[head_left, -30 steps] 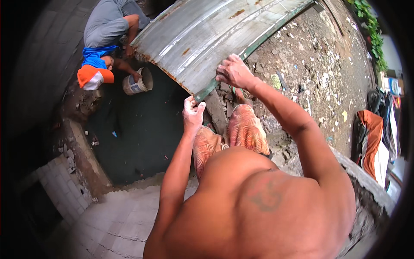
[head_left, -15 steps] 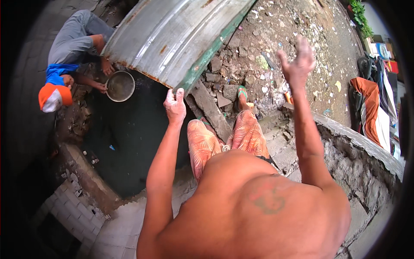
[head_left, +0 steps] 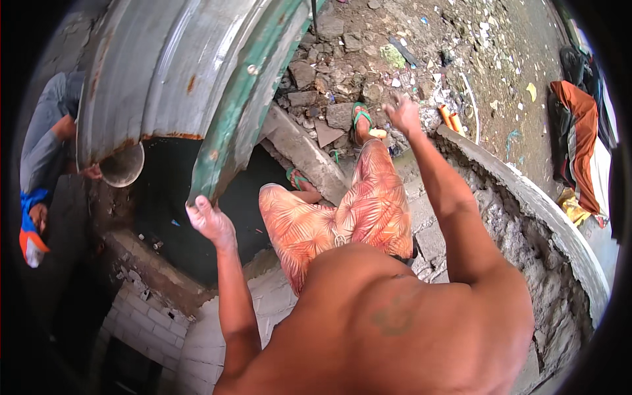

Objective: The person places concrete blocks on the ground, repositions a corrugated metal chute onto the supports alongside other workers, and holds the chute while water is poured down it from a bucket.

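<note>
My left hand [head_left: 212,222] grips the near corner of a corrugated metal sheet [head_left: 178,72], thumb on top, the other fingers partly hidden. The sheet is grey with rust spots, and a green-painted strip [head_left: 227,128] runs along its right edge. It slants over a pit of dark water [head_left: 174,224]. My right hand [head_left: 403,115] is off to the right in the air above the rubble, fingers apart and somewhat blurred, holding nothing.
At far left, another person [head_left: 49,138] crouches, a hand at a round metal basin [head_left: 124,164] partly behind the sheet. A concrete beam [head_left: 306,155] lies by my sandalled feet. Rubble [head_left: 342,79] covers the ground ahead; a rough broken wall [head_left: 526,263] stands right, with orange cloth [head_left: 576,145] beyond.
The sheet's held corner has moved left and nearer with my left hand, now covering more of the other person and the basin. My right hand has come lower and left.
</note>
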The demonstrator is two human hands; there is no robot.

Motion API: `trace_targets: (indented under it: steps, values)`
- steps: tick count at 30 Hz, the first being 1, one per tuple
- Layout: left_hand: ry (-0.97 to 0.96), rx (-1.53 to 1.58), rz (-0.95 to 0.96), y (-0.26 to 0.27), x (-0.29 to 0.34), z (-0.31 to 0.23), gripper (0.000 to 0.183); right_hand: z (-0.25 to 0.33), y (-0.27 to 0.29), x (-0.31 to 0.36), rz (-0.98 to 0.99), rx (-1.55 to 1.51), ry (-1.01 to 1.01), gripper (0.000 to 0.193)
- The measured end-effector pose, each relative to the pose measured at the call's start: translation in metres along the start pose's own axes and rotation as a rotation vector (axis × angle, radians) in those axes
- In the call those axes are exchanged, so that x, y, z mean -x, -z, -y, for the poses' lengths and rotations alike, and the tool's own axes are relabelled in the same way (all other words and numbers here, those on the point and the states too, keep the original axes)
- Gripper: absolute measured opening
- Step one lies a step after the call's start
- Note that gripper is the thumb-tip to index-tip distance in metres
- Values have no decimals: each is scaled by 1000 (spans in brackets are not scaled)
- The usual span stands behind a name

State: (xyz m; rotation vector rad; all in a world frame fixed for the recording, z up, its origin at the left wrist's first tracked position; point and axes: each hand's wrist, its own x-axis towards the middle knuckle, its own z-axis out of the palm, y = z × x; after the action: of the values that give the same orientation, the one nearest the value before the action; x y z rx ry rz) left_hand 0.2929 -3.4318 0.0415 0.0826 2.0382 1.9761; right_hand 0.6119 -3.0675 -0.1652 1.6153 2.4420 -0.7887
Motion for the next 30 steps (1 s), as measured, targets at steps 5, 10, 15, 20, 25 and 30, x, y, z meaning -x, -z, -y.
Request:
trace_targets:
  steps: [5, 10, 15, 20, 25, 30]
  values:
    - [-68, -49, -12, 21, 4, 18, 32, -93, -79, 52, 224, -70, -355, 58]
    - [-231, -111, -113, 20, 10, 31, 28, -126, -119, 11, 300, -46, -513, 68]
    - [-369, -106, -244, -3, 16, 34, 49, -80, -155, -76, 200, -66, -431, 92]
    - [-380, 54, -206, -5, 29, 54, 60, -96, -202, -146, 346, 226, -420, 101]
    - [-668, 174, 77, 15, 27, 75, 55, -105, -241, -216, 567, 323, -506, 100]
    - [-805, 101, -111, -2, 5, 90, 44, -106, -279, -193, 378, 75, -749, 99]
